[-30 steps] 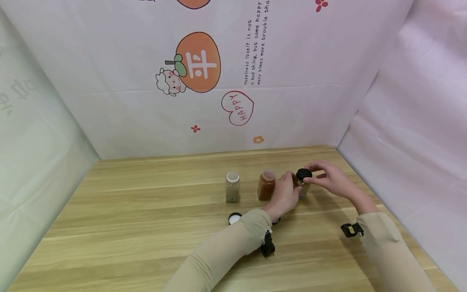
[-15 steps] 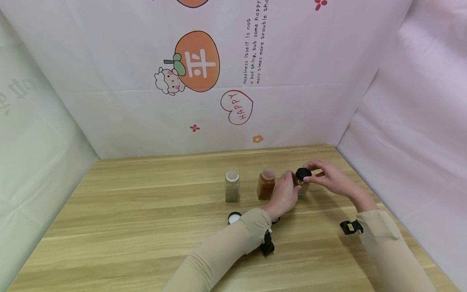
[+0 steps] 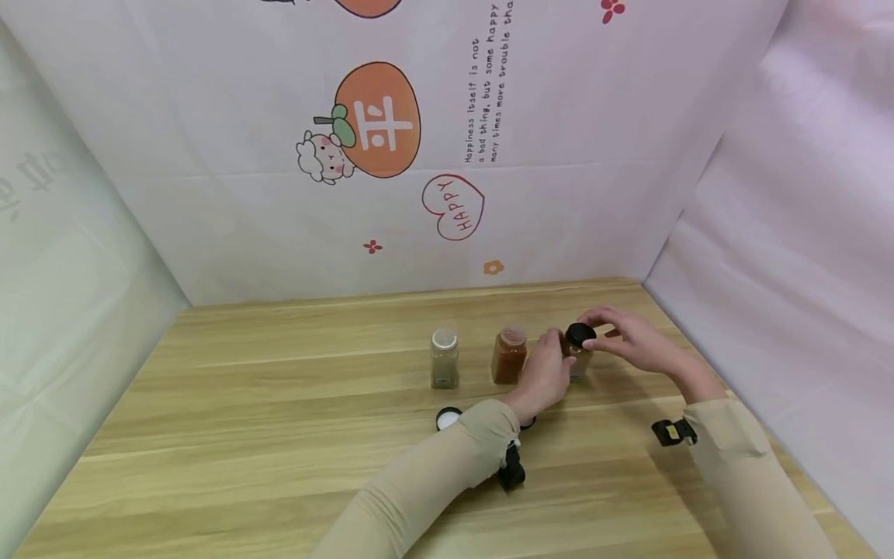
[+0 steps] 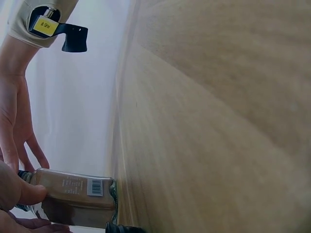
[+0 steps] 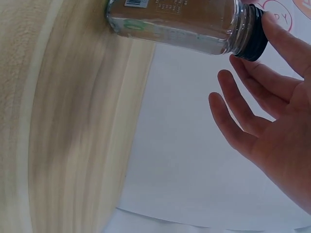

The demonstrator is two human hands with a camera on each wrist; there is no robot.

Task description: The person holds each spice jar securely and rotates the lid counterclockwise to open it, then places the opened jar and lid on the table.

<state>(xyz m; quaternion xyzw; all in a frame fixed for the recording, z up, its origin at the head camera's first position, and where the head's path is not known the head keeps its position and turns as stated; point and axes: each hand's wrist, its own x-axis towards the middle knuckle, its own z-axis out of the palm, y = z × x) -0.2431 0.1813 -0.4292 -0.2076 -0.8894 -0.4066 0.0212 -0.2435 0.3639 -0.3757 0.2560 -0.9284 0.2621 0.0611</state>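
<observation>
My left hand [image 3: 546, 374] grips a glass spice jar [image 4: 75, 194] of brown powder, its thumb across the jar's side near the neck. The jar stands upright at the right of the table, with a printed barcode label on its side. With thumb and fingertips my right hand [image 3: 637, 341] pinches the jar's black lid [image 3: 580, 334]. In the right wrist view, the lid sits on the threaded neck and the other fingers spread away from the jar [image 5: 180, 24]. My left hand partly hides the jar in the head view.
Just left of my left hand is a jar of reddish-brown spice [image 3: 509, 359] without its lid. Farther left stands a jar of pale powder [image 3: 445, 366], also uncapped. A black lid [image 3: 448, 419] lies white side up in front; another lid [image 3: 529, 424] is mostly hidden by my left wrist.
My right fingers shift slightly on the black lid. The left hand and the jars keep their places.
</observation>
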